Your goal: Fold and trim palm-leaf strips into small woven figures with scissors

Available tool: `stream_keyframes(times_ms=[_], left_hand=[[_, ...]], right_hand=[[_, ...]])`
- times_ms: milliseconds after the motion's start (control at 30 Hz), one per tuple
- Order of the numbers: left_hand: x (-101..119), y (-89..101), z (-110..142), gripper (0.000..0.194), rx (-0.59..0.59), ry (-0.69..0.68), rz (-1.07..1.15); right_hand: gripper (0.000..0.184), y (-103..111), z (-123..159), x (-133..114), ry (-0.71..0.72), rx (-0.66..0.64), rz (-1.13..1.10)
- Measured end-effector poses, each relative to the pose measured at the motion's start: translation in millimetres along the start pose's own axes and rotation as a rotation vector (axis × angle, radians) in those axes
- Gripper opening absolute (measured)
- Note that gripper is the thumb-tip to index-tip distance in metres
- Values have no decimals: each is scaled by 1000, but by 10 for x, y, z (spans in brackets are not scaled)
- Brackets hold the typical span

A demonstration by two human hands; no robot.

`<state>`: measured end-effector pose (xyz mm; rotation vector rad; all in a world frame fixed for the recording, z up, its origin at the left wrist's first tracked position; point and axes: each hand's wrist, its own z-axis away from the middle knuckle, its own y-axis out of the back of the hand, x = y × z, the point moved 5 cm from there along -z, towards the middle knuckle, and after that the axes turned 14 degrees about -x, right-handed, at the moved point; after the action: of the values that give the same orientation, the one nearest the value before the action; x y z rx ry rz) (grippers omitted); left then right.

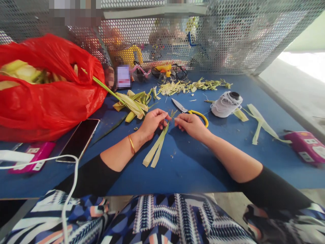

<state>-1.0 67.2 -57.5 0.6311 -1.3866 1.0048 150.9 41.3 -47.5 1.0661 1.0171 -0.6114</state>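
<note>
Left hand (155, 122) pinches the narrow end of a husk strip (157, 145), fingers curled nearly closed; thin thread at its fingertips. The strip's two broad tails point near and slightly left, over the blue table (188, 173), in front of the person. Right hand (189, 124) just right of it, thumb and fingers drawn in narrow; can't tell if it grips the thread. Hands apart, small gap between.

Scissors (181, 105) just beyond the hands, blades to the far left, yellow handle partly behind right hand. Thread spool (226, 104), white with dark core, right of the scissors. Loose husk (262, 122) farther right, its end by a magenta power strip (308, 146) at the right edge of the scene.

Husk pile (133, 103) left of and beyond left hand. Row of cut scraps (175, 87) on the far side, running left to right. Red bag (50, 98) far left, open, pale green husks inside. Dark phone (78, 139) near side of the bag; white cable (76, 173) runs near it at left. Second phone (123, 77), screen lit, at far left-center by the mesh panel (218, 40).
</note>
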Motion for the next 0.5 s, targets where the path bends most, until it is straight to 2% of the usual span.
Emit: stream_keyframes(times_ms=[100, 233, 367, 500], left_hand=[[-6, 11, -9, 13, -1, -10, 11], [-7, 5, -10, 13, 2, -5, 13], [3, -15, -1, 12, 3, -4, 13], [5, -27, 3, 13, 3, -3, -1]], right_hand=[[30, 35, 17, -30, 46, 23, -24], [17, 47, 31, -59, 178, 112, -71], [41, -47, -1, -14, 197, 38, -210], [36, -85, 10, -50, 234, -1, -203]])
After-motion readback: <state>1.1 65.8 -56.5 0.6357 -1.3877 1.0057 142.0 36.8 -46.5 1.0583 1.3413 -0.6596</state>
